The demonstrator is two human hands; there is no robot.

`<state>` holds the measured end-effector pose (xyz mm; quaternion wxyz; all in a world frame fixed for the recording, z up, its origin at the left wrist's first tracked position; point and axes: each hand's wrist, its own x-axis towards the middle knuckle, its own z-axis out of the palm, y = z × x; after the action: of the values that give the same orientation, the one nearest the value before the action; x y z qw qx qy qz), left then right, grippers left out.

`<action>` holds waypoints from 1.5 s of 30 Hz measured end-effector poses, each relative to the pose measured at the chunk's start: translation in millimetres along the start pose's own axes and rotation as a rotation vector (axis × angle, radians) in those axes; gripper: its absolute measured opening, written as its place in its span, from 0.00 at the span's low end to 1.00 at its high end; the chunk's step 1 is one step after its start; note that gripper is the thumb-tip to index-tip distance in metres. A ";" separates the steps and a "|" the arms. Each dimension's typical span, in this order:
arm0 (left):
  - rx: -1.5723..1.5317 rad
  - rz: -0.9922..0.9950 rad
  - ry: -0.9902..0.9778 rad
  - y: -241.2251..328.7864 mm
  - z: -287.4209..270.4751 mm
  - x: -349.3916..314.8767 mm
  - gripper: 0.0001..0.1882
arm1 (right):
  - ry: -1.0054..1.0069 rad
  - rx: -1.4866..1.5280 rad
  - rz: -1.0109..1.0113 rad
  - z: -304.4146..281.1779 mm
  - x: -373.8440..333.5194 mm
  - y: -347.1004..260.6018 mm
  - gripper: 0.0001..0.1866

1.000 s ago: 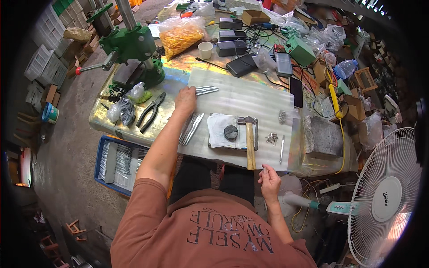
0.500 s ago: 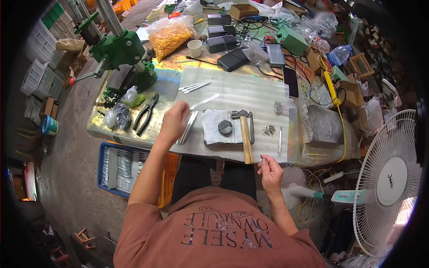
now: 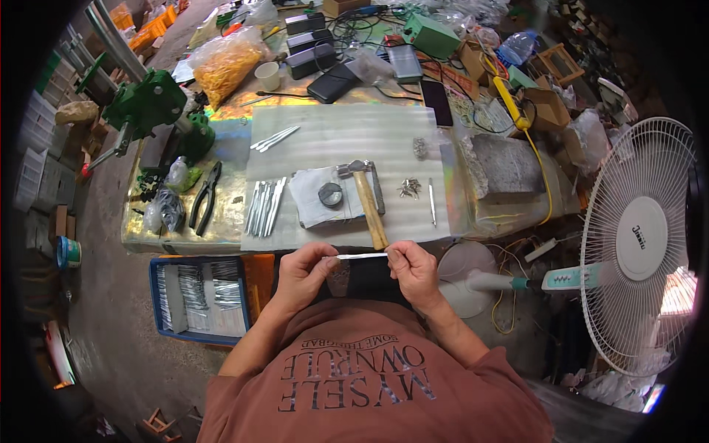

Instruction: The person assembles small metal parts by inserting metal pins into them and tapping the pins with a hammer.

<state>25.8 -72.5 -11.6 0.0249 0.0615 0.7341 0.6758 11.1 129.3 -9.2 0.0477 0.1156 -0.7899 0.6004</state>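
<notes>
My left hand point(image 3: 309, 266) and my right hand point(image 3: 415, 272) are both closed on a slim silvery-white stick point(image 3: 362, 256). It lies level between them, one end in each hand, just off the table's near edge. Beyond it, a hammer point(image 3: 367, 210) with a wooden handle rests on a block covered with white paper point(image 3: 310, 193). Beside the hammer head sits a round dark piece point(image 3: 330, 194). Several similar silvery sticks point(image 3: 266, 208) lie side by side left of the block, and a few more point(image 3: 275, 139) farther back.
Right of the hammer are small metal pieces point(image 3: 409, 187) and a thin pen-like rod point(image 3: 433, 203). Black-handled pliers point(image 3: 205, 198) and a green press point(image 3: 151, 103) stand left. A blue crate point(image 3: 159, 295) holds silvery sticks below the table. A white fan point(image 3: 639, 236) stands right.
My left hand has come back from over the table, and the single stick that lay there is now between my hands. My right hand has moved to its other end. The view has shifted.
</notes>
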 end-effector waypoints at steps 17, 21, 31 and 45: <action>-0.550 -0.241 0.155 -13.4 22.5 9.1 0.09 | 0.222 -0.382 -0.014 -40.2 46.7 46.8 0.05; -0.607 -0.261 0.130 -18.0 21.2 8.9 0.09 | 0.153 -0.667 -0.094 -52.0 71.6 81.1 0.03; -0.586 -0.285 0.140 -18.9 21.3 4.7 0.09 | 0.027 -1.223 0.045 -30.4 87.6 102.8 0.03; -0.514 -0.280 0.104 -20.3 25.1 2.6 0.09 | 0.107 -0.770 -0.122 -43.4 75.2 82.2 0.03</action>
<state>25.1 -48.9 -33.8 0.0949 -0.0833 0.5403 0.8319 -84.2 182.3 -58.2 0.1643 0.1047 -0.9454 0.2613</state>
